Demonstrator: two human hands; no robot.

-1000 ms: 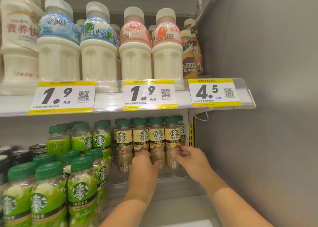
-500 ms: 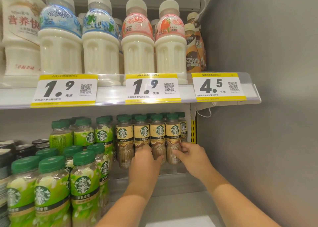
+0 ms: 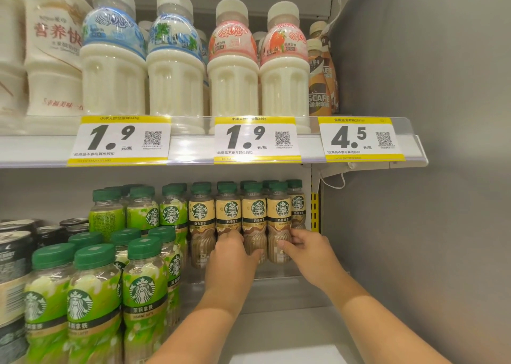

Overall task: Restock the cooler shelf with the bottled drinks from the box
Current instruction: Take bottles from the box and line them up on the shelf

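Currently both hands sit low on the front row of Starbucks milky latte bottles (image 3: pixel 254 220), which stand at the right end of the lower shelf (image 3: pixel 276 294) near the cooler wall (image 3: pixel 414 225). The left hand (image 3: pixel 232 256) is curled round a middle bottle's base and the right hand (image 3: pixel 309 253) pinches the rightmost front one. Risk: the row is packed tight and gripped low, so a hard shove could tip bottles backward or knock the neighbouring jasmine latte bottles (image 3: pixel 143 289).

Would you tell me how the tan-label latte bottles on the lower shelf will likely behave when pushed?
The tan-label latte bottles look full, so probably heavy for their size. Tall and narrow, they might tip if pushed high; the left hand and right hand grip them low, which should help. Standing shoulder to shoulder, they likely slide as a block.
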